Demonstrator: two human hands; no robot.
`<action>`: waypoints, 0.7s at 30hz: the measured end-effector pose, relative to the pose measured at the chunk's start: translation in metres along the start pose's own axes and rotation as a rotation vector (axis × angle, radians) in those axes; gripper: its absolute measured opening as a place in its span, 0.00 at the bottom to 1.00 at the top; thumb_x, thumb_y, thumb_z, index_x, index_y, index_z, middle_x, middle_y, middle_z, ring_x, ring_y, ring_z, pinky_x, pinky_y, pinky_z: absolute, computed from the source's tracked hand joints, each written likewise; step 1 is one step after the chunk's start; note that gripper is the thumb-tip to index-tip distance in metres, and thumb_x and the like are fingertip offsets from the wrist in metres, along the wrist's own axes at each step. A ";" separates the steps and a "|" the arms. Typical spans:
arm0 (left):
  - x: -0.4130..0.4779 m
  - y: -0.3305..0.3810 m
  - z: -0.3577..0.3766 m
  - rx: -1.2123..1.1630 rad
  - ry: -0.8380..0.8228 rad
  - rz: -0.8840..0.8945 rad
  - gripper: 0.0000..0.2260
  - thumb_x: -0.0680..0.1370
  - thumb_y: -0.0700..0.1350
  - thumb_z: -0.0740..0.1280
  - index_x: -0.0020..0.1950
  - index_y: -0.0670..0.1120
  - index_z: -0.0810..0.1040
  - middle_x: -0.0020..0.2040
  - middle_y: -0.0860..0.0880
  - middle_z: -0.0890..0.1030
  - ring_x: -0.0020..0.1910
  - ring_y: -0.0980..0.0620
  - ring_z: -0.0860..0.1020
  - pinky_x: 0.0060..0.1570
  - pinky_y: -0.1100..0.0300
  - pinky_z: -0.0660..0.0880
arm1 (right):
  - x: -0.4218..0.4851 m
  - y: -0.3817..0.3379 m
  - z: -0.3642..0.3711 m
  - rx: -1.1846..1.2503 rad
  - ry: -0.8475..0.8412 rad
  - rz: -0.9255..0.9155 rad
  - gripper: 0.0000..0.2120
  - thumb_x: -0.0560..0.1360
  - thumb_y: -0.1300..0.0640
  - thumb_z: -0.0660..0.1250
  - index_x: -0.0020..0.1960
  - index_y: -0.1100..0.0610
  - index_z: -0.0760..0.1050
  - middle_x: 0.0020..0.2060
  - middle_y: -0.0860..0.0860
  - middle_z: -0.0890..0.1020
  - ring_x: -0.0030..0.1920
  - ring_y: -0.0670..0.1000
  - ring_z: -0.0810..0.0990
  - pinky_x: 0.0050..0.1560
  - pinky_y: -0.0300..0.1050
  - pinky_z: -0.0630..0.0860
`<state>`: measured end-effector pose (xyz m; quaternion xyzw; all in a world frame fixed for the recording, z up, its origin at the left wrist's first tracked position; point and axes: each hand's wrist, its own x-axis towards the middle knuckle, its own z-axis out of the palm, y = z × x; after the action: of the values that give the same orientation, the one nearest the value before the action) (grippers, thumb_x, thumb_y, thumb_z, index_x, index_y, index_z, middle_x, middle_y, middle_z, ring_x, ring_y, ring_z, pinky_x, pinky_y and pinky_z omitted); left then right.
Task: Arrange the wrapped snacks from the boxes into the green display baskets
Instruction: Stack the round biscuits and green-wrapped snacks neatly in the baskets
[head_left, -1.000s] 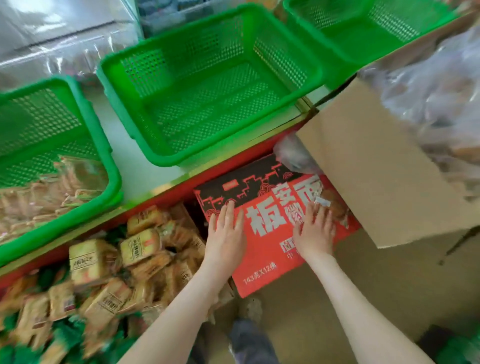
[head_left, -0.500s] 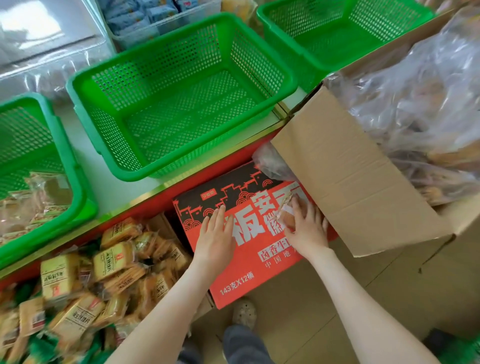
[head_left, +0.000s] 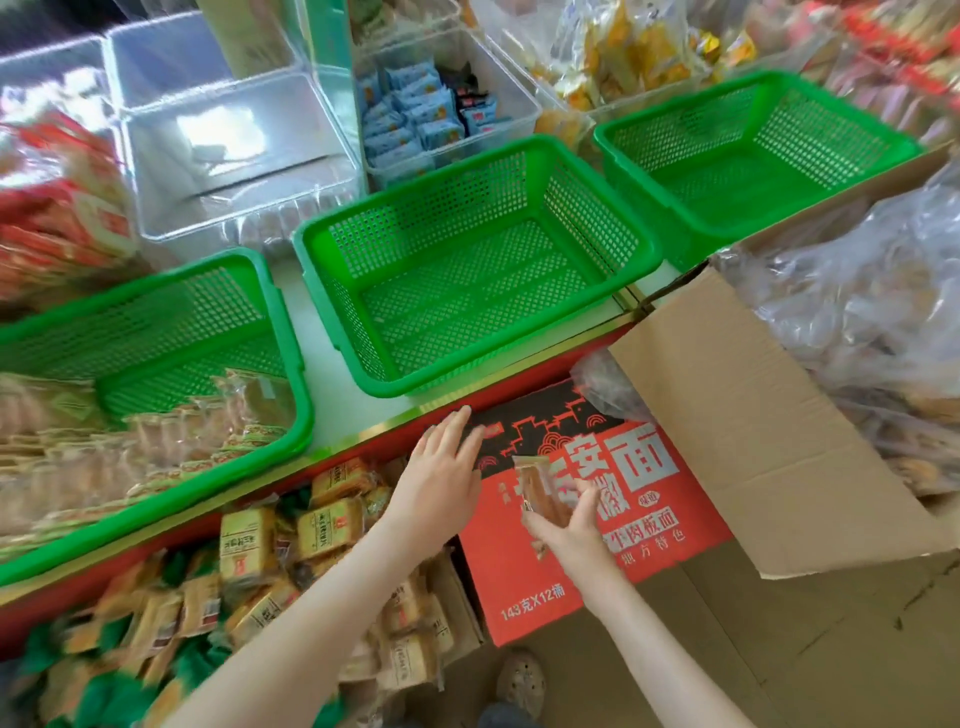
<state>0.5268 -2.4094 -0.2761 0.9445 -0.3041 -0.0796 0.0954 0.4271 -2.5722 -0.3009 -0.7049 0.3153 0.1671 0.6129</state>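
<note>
My right hand (head_left: 569, 525) pinches a clear-wrapped brown snack (head_left: 537, 486) above the red noodle carton (head_left: 623, 540). My left hand (head_left: 441, 473) lies flat, fingers straight, on the carton's dark top-left corner at the shelf's red edge. Three green baskets stand on the shelf: the left basket (head_left: 283, 332) holds several clear-wrapped snacks, the middle basket (head_left: 628, 249) and the right basket (head_left: 602, 140) hold nothing. An open cardboard box (head_left: 753, 441) on the right carries a plastic bag of wrapped snacks (head_left: 872, 312).
A box of yellow-wrapped snacks (head_left: 291, 561) sits low on the left below the shelf. Clear bins stand behind the baskets, one holding blue packets (head_left: 415, 114). The cardboard flap overhangs the red carton's right side. A shoe (head_left: 522, 680) shows on the floor.
My right hand has picked a wrapped snack off the red carton and lifted it. My left hand slid up to the carton's top-left corner. The view tilted up, showing more of the shelf.
</note>
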 end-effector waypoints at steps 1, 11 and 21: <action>-0.003 -0.009 -0.013 0.001 0.020 -0.023 0.25 0.68 0.41 0.74 0.64 0.39 0.76 0.66 0.37 0.74 0.62 0.37 0.76 0.59 0.44 0.73 | -0.007 -0.017 0.009 0.102 -0.053 -0.015 0.26 0.75 0.54 0.70 0.63 0.46 0.56 0.60 0.52 0.71 0.55 0.51 0.75 0.47 0.43 0.74; -0.081 -0.166 -0.099 0.006 0.220 -0.228 0.20 0.74 0.43 0.58 0.62 0.37 0.76 0.64 0.36 0.75 0.61 0.37 0.76 0.60 0.45 0.73 | -0.023 -0.173 0.170 0.021 -0.274 -0.407 0.28 0.72 0.59 0.73 0.65 0.50 0.62 0.57 0.53 0.75 0.45 0.42 0.80 0.45 0.37 0.76; -0.188 -0.360 -0.101 0.024 0.148 -0.673 0.24 0.78 0.51 0.63 0.69 0.38 0.72 0.70 0.34 0.68 0.70 0.36 0.67 0.66 0.38 0.66 | 0.024 -0.248 0.401 -0.033 -0.346 -0.272 0.23 0.76 0.53 0.68 0.66 0.56 0.63 0.51 0.54 0.76 0.44 0.49 0.76 0.42 0.40 0.73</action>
<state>0.5984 -1.9985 -0.2431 0.9962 0.0313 -0.0341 0.0744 0.6668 -2.1767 -0.2049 -0.7118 0.1045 0.2066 0.6631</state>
